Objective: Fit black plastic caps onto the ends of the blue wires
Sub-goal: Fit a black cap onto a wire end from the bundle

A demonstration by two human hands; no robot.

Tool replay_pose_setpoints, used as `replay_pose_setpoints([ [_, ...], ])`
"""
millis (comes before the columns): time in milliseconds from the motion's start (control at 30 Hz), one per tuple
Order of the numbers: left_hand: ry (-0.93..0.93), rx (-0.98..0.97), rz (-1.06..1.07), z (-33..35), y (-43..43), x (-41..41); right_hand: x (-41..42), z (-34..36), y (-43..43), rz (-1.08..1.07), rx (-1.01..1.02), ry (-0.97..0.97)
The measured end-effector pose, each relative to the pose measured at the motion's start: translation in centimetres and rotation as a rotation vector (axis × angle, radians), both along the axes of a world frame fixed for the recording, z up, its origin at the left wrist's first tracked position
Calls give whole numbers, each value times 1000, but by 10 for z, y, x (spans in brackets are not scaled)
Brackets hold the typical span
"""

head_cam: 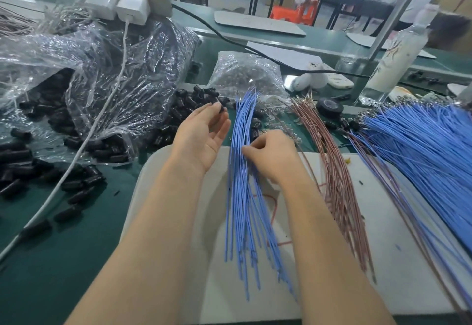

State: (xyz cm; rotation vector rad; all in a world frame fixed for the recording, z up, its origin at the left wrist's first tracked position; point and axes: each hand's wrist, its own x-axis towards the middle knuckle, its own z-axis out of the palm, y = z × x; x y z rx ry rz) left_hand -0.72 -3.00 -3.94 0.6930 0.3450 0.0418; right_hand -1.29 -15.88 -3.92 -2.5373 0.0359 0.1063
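Hands apart; left hand (204,137) pinches black cap (222,108); right hand (269,157) grips blue wires (242,212)

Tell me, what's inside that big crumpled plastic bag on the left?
Black caps lie in the bag and spill from its mouth onto the table. Glare on the crinkled film hides how many lie deeper.
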Motion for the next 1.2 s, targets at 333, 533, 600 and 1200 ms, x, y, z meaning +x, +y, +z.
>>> replay_pose_setpoints([
  [333, -164, 225, -501, 5, -9, -11, -5, 24, -35, -209, 1348, -400],
  [533, -219, 314, -468, 3, -16, -13, 5, 16, -39, -397, 1475, -449],
  [600, -223, 323, -431, 3, -18, -12, 6, 11, -31, -277, 1321, -319],
  [1200, -321, 1374, -29, -15, -23, -6, 4, 1, -19, -194, 721, -564],
])
